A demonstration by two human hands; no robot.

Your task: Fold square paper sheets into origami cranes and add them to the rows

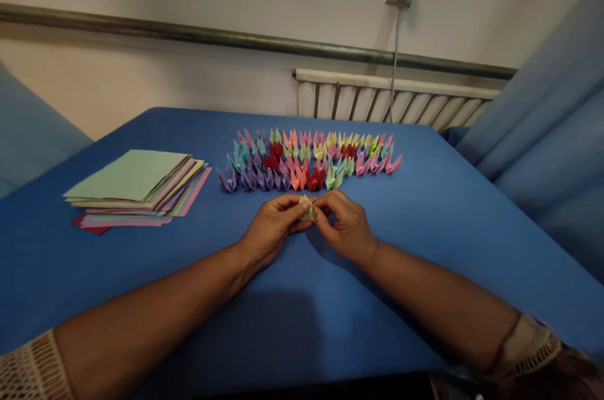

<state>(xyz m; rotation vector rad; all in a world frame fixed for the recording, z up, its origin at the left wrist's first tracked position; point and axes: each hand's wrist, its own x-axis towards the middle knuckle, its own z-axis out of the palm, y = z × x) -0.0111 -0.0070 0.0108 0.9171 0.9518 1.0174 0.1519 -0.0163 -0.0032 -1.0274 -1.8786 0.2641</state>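
Note:
Between my two hands is a small folded piece of pale yellow paper (307, 210), partly covered by the fingers. My left hand (271, 224) pinches it from the left, thumb on top. My right hand (346, 224) has thumb and forefinger closed on its right edge. Just beyond the hands, folded paper cranes (297, 177) stand in several rows, in purple, pink, red, orange, green, yellow and blue. The nearest cranes sit close behind my fingertips.
A stack of coloured paper sheets (127, 177), pale green on top, lies at the left of the blue table (226, 331). Behind the table are a wall rail (212, 35) and a radiator (349, 80). A blue curtain (552, 117) hangs at the right, with more blue cloth at the left.

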